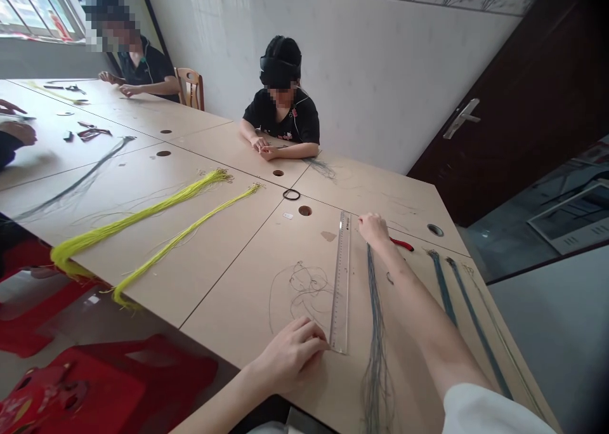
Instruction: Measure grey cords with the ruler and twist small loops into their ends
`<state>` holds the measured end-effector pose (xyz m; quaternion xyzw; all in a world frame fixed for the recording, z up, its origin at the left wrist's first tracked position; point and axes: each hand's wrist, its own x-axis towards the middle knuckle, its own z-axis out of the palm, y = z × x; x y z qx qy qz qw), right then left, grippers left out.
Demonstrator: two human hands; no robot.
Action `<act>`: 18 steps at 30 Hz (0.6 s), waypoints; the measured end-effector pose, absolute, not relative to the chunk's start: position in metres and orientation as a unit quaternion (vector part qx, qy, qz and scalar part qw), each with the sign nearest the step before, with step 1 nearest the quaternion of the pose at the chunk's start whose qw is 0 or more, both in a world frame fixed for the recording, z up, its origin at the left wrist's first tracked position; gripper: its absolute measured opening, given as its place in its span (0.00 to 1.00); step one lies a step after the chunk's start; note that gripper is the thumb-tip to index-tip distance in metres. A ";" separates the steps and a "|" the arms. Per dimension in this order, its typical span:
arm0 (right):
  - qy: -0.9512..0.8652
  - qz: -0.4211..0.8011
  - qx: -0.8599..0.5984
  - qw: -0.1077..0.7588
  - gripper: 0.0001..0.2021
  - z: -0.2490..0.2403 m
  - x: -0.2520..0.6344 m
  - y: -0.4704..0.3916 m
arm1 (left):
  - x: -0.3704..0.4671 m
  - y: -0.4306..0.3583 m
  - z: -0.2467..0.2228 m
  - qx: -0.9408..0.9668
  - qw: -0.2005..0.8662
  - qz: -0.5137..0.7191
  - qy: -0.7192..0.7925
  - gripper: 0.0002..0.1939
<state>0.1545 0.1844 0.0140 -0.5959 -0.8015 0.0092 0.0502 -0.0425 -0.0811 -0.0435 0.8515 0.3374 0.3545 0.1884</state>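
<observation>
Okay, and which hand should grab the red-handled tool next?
Probably your right hand: it's near the red-handled tool, by the far end of the clear plastic ruler. Your left hand is at its near end, with blue-grey strands between it and the tool.

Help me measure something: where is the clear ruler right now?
In the head view, the clear ruler lies on the table just left of the grey thread bundle, its near end by the left hand, its far end beside the right hand.
</observation>
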 end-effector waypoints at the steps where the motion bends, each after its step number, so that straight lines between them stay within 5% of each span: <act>1: -0.825 0.028 -0.562 0.049 0.11 0.013 0.145 0.177 | -0.045 -0.081 -0.044 0.846 0.192 0.358 0.346 0.12; 8: -0.932 0.158 -0.326 0.009 0.10 -0.014 0.070 0.125 | -0.046 -0.079 -0.049 0.805 0.185 0.349 0.443 0.13; 18: -0.943 0.158 -0.292 -0.016 0.09 -0.023 0.058 0.122 | -0.038 -0.077 -0.052 0.784 0.148 0.290 0.529 0.14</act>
